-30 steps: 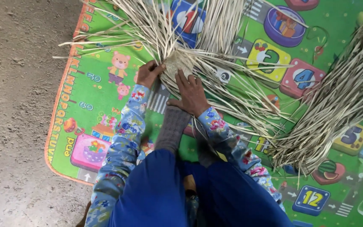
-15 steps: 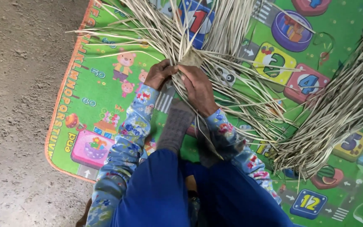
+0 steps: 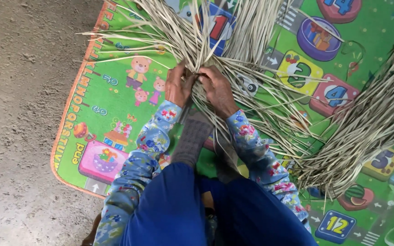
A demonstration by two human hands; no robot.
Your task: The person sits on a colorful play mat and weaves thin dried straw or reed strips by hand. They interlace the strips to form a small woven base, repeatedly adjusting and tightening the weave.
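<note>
A mass of long pale dried straw strips (image 3: 233,41) fans out over a colourful green play mat (image 3: 115,105). My left hand (image 3: 177,85) and my right hand (image 3: 216,89) are side by side at the point where the strips cross. Both pinch strips there, fingers closed on the straw. The sleeves are blue with a flower print. A grey-socked foot (image 3: 192,136) lies just below the hands, resting on the strips.
A second thick bundle of straw (image 3: 365,127) lies on the mat at the right. The mat's orange edge (image 3: 64,123) meets a bare grey concrete floor (image 3: 19,114) on the left. Blue trousers (image 3: 178,209) fill the bottom centre.
Both hands have come together and moved up to the crossing of the strips; a second ago the right hand lay flat and lower on the straw.
</note>
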